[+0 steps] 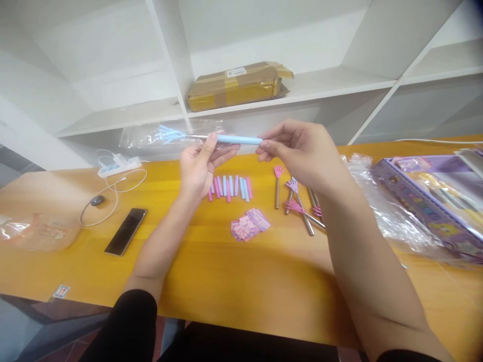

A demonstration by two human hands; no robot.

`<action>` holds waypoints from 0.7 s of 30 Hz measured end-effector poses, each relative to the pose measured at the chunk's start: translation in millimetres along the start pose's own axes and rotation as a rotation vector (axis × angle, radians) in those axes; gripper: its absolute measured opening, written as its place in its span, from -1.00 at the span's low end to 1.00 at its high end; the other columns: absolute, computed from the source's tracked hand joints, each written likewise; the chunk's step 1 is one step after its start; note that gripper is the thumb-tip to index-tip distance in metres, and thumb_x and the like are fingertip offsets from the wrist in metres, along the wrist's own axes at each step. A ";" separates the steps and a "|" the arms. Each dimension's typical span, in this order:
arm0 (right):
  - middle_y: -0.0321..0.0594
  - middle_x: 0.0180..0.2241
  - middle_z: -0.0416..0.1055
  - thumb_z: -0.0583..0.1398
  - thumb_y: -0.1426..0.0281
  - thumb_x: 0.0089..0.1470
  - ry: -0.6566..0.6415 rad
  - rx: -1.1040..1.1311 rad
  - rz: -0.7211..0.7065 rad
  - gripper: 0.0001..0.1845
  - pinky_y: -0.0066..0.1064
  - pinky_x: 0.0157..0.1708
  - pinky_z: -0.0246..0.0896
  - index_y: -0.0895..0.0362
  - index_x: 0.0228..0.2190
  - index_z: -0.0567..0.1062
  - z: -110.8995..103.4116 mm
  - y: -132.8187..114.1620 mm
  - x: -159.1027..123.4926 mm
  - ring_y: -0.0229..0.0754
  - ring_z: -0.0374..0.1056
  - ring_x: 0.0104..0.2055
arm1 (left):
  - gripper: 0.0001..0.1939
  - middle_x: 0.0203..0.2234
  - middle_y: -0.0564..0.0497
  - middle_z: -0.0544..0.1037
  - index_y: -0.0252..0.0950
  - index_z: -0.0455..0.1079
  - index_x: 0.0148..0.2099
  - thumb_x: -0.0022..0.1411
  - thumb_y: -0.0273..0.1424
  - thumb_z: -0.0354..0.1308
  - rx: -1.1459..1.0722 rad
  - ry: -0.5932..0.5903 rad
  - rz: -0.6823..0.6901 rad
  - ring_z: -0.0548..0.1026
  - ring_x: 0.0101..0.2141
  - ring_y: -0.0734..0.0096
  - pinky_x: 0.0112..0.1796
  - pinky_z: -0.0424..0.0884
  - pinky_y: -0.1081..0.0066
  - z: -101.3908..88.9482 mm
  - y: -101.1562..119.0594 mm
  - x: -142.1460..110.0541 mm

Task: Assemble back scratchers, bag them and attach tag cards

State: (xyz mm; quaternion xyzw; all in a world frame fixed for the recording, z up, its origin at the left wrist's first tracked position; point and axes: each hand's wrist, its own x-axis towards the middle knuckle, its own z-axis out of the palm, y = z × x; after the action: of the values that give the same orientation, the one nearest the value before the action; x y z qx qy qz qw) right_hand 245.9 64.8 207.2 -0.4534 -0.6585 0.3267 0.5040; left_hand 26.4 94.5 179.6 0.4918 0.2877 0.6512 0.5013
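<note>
A back scratcher [238,140] with a light blue handle, metal rod and blue claw head is held level above the table. Around its claw and rod lies a clear plastic bag [138,134]. My left hand [199,163] grips it where rod and handle meet, thumb on top. At the handle's right end, my right hand [292,146] pinches between thumb and fingers. Below are several pink, blue and purple handle tubes [228,187] in a row and a small pile of printed cards [249,224]. Metal rods with pink and purple claw heads [298,206] lie under my right hand.
Clear plastic bags [392,211] and a purple printed box [426,201] are at right. At left are a phone [126,232], a power strip [119,166] with cables, and a plastic bag [41,231]. A taped carton [236,86] sits on the white shelf [320,93].
</note>
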 end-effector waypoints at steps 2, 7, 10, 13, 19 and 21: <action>-0.15 -0.30 0.58 0.38 0.28 0.31 0.016 0.017 -0.022 -0.81 -0.16 0.00 0.60 0.13 -0.14 0.59 1.9 -0.4 -0.8 -0.16 0.56 -0.21 | -0.59 -0.10 -0.13 0.79 -0.29 0.65 -0.06 0.29 -0.06 0.52 0.003 0.003 0.008 0.79 -0.03 0.07 0.09 0.73 0.19 0.1 0.6 -0.7; -0.12 -0.25 0.59 0.39 0.26 0.31 0.032 0.041 -0.070 -0.80 -0.13 0.00 0.61 0.12 -0.18 0.58 3.0 -4.6 -4.7 -0.12 0.58 -0.16 | -0.59 -0.07 -0.15 0.78 -0.29 0.66 -0.04 0.31 -0.06 0.50 0.005 0.037 -0.002 0.77 0.01 0.03 0.10 0.73 0.20 0.9 2.3 -2.8; -0.13 -0.24 0.60 0.38 0.28 0.33 0.036 0.070 -0.097 -0.83 -0.15 -0.01 0.61 0.12 -0.17 0.58 4.8 -2.8 -4.2 -0.14 0.58 -0.19 | -0.59 -0.05 -0.14 0.78 -0.30 0.66 -0.05 0.30 -0.06 0.51 -0.024 0.028 0.017 0.77 0.01 0.04 0.10 0.73 0.21 2.5 2.3 -4.9; -0.18 -0.26 0.60 0.40 0.22 0.33 0.074 0.114 -0.150 -0.78 -0.22 -0.06 0.62 0.10 -0.14 0.59 9.4 5.1 0.6 -0.20 0.56 -0.24 | -0.57 -0.05 -0.14 0.78 -0.31 0.66 -0.02 0.30 -0.05 0.51 -0.046 0.027 0.017 0.77 0.03 0.03 0.11 0.72 0.21 4.4 2.7 -6.6; -0.24 -0.30 0.61 0.46 0.17 0.27 0.103 0.225 -0.230 -0.72 -0.31 -0.18 0.62 0.09 -0.18 0.62 19.1 20.7 11.3 -0.25 0.54 -0.31 | -0.57 -0.05 -0.17 0.78 -0.35 0.66 0.02 0.35 -0.09 0.48 -0.019 0.070 -0.033 0.74 0.09 -0.02 0.16 0.69 0.20 7.3 4.5 -7.8; -0.24 -0.32 0.60 0.46 0.20 0.27 0.104 0.240 -0.233 -0.75 -0.32 -0.20 0.61 0.10 -0.19 0.63 19.3 23.3 13.0 -0.26 0.54 -0.32 | -0.60 -0.06 -0.16 0.77 -0.35 0.66 0.00 0.35 -0.12 0.48 -0.035 0.061 -0.019 0.74 0.09 -0.02 0.15 0.70 0.18 8.2 3.6 -8.2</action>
State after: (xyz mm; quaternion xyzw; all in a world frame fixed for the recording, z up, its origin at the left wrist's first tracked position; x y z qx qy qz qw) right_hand 232.6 86.1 185.9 -0.3268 -0.6361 0.3185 0.6222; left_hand 32.8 84.7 182.7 0.4599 0.2960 0.6663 0.5069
